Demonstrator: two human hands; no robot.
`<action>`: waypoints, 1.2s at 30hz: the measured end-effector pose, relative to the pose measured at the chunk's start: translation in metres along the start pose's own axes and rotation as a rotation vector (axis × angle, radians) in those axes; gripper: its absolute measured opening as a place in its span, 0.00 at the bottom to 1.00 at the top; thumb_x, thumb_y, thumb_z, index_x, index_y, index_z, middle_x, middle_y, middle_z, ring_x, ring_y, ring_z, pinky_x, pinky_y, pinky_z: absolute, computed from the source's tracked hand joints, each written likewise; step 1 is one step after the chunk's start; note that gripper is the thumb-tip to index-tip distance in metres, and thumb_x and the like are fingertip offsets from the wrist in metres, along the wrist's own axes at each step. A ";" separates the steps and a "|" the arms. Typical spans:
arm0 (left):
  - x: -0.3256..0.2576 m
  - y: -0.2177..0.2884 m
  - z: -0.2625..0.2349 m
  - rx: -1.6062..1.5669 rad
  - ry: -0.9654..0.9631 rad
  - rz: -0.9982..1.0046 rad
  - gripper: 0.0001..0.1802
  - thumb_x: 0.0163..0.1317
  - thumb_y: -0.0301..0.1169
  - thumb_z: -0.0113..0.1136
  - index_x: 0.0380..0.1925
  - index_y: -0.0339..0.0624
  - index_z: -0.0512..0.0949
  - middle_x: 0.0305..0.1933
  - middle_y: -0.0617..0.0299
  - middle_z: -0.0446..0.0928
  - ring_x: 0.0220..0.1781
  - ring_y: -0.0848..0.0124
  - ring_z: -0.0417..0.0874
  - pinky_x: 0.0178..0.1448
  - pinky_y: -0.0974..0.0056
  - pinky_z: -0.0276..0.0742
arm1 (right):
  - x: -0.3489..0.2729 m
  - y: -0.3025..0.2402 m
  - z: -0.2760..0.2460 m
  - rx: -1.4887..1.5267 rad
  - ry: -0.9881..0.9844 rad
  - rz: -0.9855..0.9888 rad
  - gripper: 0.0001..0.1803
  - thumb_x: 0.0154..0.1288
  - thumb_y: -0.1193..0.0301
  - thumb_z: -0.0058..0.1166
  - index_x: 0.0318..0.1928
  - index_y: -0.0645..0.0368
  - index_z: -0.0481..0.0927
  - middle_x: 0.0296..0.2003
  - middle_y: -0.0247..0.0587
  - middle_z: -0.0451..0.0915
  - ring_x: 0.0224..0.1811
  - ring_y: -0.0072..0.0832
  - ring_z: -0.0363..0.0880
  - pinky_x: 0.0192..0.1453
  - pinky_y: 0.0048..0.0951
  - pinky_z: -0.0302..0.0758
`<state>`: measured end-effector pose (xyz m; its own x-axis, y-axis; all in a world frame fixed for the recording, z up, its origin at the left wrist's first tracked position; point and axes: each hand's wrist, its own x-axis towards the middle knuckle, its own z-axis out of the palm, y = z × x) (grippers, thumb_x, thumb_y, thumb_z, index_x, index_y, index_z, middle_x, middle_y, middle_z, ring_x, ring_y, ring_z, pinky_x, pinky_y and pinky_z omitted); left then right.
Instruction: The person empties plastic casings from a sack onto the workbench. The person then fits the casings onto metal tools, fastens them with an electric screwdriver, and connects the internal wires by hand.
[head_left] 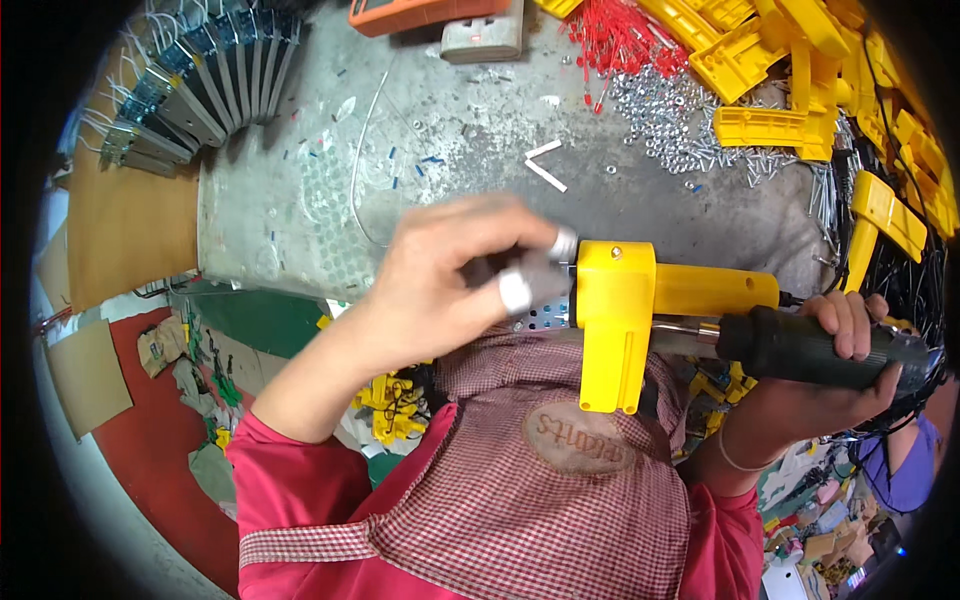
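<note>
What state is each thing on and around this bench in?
Yellow housing, handle pointing right.
Dark tool, held; shaft tip hidden behind the housing.
Left grip, blurred, beside the housing; unclear whether holding anything.
Right grip, closed around the dark tool.
Yellow pieces, heaped.
Screws and nuts, loose.
Red pieces, piled.
White strips, lying in a V.

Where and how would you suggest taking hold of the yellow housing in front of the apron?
I'd probably pinch the yellow housing by its lower branch, from the left: that narrow, straight part points toward the apron, while the dark cylindrical tool in the right hand crowds its right side.
</note>
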<state>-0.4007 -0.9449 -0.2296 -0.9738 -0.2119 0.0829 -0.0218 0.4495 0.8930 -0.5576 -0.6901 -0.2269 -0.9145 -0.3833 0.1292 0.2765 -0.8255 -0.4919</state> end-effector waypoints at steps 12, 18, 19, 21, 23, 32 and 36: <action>0.091 0.001 0.024 1.123 -0.301 0.551 0.05 0.45 0.29 0.61 0.23 0.41 0.78 0.31 0.59 0.76 0.36 0.62 0.81 0.38 0.58 0.78 | 0.026 0.002 -0.002 -0.028 0.038 -0.043 0.22 0.62 0.59 0.49 0.47 0.64 0.65 0.30 0.36 0.65 0.36 0.28 0.66 0.52 0.36 0.65; 0.012 0.006 0.009 0.522 0.219 0.198 0.07 0.45 0.26 0.62 0.23 0.38 0.74 0.27 0.57 0.71 0.30 0.59 0.75 0.35 0.57 0.71 | 0.022 0.009 -0.003 0.003 0.063 -0.044 0.22 0.61 0.59 0.49 0.47 0.64 0.66 0.30 0.35 0.65 0.36 0.27 0.66 0.53 0.36 0.65; -0.009 -0.001 0.016 0.451 0.268 0.113 0.08 0.44 0.25 0.63 0.23 0.38 0.73 0.26 0.57 0.70 0.28 0.59 0.73 0.33 0.58 0.69 | 0.022 0.012 -0.003 0.010 0.059 -0.025 0.22 0.61 0.59 0.49 0.47 0.64 0.66 0.30 0.35 0.65 0.36 0.27 0.66 0.53 0.36 0.65; -0.023 -0.008 0.034 0.340 0.361 0.113 0.10 0.40 0.24 0.65 0.22 0.38 0.73 0.23 0.57 0.69 0.26 0.60 0.73 0.30 0.61 0.68 | 0.024 0.010 -0.006 0.042 0.023 -0.003 0.22 0.61 0.60 0.49 0.47 0.64 0.65 0.30 0.35 0.65 0.36 0.27 0.66 0.53 0.36 0.65; -0.020 -0.012 0.038 0.336 0.383 0.118 0.11 0.39 0.24 0.66 0.23 0.38 0.73 0.23 0.58 0.69 0.25 0.60 0.72 0.30 0.61 0.67 | 0.030 0.007 -0.012 0.039 0.029 0.050 0.21 0.61 0.61 0.51 0.46 0.64 0.65 0.30 0.34 0.65 0.36 0.26 0.66 0.54 0.36 0.65; -0.023 -0.024 0.040 0.284 0.394 0.209 0.11 0.39 0.24 0.66 0.24 0.37 0.75 0.23 0.58 0.70 0.24 0.61 0.71 0.27 0.62 0.66 | 0.034 0.011 -0.003 -0.033 0.109 0.076 0.20 0.61 0.62 0.54 0.45 0.61 0.63 0.30 0.32 0.66 0.35 0.26 0.69 0.55 0.36 0.66; -0.021 -0.023 0.038 0.315 0.374 0.235 0.11 0.40 0.23 0.66 0.26 0.37 0.77 0.24 0.58 0.72 0.24 0.62 0.72 0.27 0.62 0.67 | 0.036 0.009 -0.002 -0.076 0.144 0.064 0.19 0.61 0.62 0.53 0.44 0.62 0.64 0.30 0.33 0.67 0.35 0.26 0.70 0.55 0.36 0.67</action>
<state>-0.3882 -0.9174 -0.2690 -0.8151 -0.3429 0.4670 0.0640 0.7479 0.6607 -0.5886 -0.7105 -0.2289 -0.9300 -0.3665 -0.0267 0.3177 -0.7654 -0.5596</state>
